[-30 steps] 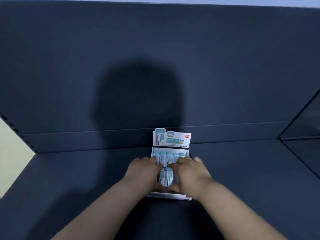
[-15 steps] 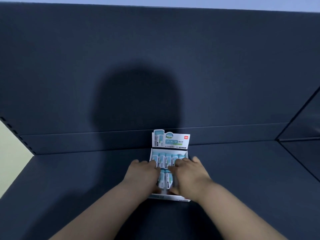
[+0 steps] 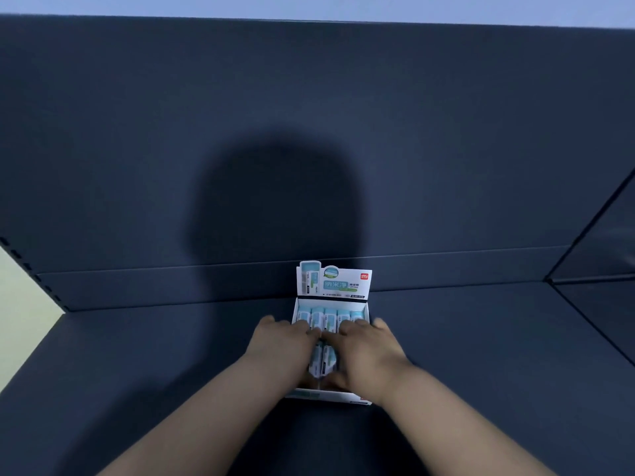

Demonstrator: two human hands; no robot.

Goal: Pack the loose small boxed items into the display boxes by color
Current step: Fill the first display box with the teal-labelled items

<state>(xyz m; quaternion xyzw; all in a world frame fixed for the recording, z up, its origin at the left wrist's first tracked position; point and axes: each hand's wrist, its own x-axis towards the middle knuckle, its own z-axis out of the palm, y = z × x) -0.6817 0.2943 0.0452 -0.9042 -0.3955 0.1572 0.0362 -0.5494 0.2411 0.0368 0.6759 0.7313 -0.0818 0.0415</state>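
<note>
A white display box (image 3: 326,396) with an upright printed header card (image 3: 333,281) stands on the dark shelf against its back wall. A back row of light-blue small boxes (image 3: 324,317) stands inside it. More light-blue small boxes (image 3: 323,364) show in the narrow gap between my hands. My left hand (image 3: 281,345) lies flat over the left side of the front row, fingers reaching the back row. My right hand (image 3: 367,352) lies over the right side, thumb low near the front wall. Both press on the small boxes; most of the front row is hidden.
The dark blue shelf surface (image 3: 481,372) spreads to both sides of the box. A tall dark back panel (image 3: 309,132) rises behind it with my shadow on it. A side panel (image 3: 604,269) closes the right; a pale opening (image 3: 24,304) shows at far left.
My hands have drawn closer together over the front row, narrowing the gap between them. The display box has stayed where it was.
</note>
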